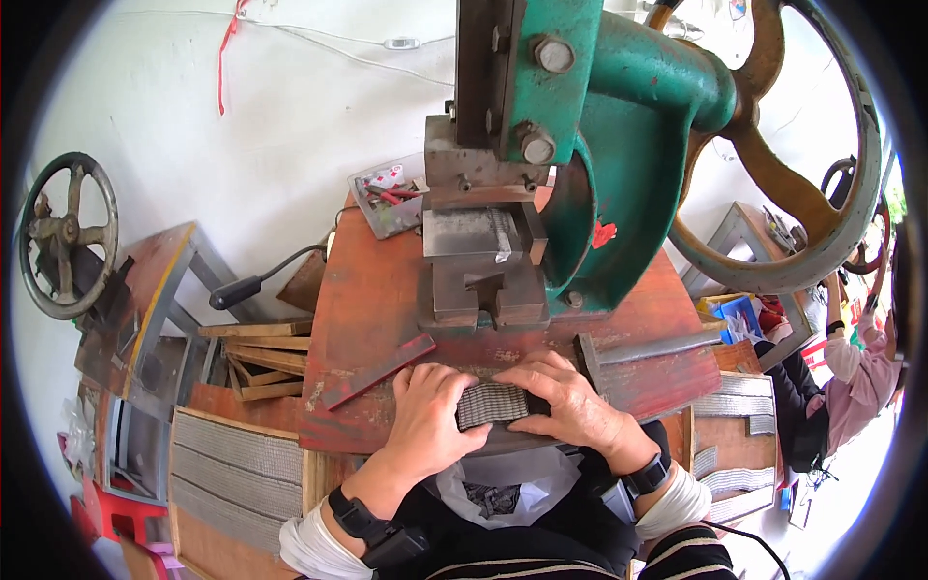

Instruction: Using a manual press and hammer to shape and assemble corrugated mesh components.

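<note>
My left hand [426, 418] and my right hand [572, 404] grip a ribbed grey stack [492, 405] of small, close-set pieces from its two ends. They hold it at the front edge of the reddish wooden bench [353, 300]; its exact kind I cannot make out. Both thumbs press along its near side, and the fingers cover its ends. Just beyond my hands stands a metal die [488, 290] under the ram of a green hand press [633, 174]. A red bar [380, 372] lies left of my fingers, and a hammer [648, 350] rests at the right.
Below the bench edge, a white plastic bag [541, 486] holds dark grey pieces. Wooden trays [172, 454] with ribbed grey strips flank me on both sides. The press's large handwheel [773, 282] overhangs at right. A person in pink [855, 396] sits at the far right.
</note>
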Tool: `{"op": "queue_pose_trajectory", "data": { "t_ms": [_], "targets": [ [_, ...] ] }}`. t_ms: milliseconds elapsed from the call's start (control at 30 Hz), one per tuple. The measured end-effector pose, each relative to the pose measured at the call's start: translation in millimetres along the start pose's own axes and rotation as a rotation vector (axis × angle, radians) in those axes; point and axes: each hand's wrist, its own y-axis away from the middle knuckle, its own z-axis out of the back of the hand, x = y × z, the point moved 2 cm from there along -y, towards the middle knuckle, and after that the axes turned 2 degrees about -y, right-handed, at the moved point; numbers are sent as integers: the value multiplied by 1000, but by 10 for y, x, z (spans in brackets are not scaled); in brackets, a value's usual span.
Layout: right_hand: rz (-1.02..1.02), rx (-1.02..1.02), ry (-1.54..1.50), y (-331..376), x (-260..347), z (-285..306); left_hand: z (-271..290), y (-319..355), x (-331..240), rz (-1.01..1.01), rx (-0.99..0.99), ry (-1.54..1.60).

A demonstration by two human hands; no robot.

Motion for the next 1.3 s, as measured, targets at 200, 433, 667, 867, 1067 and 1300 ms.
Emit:
{"op": "queue_pose_trajectory", "data": {
  "t_ms": [200, 433, 667, 867, 1067, 1300],
  "targets": [
    [115, 38, 577, 18, 480, -243, -46, 10, 95, -8, 36, -8],
    [79, -138, 702, 160, 338, -122, 56, 26, 65, -21, 75, -11],
    [60, -141, 651, 196, 278, -151, 40, -165, -241, -89, 153, -185],
    [100, -147, 657, 201, 287, -123, -104, -96, -68, -30, 126, 105],
    [125, -109, 760, 226, 328, 24, -153, -96, -99, -24, 84, 95],
    [-197, -276, 630, 640, -361, 769, -157, -60, -101, -24, 19, 46]
  ]
}}
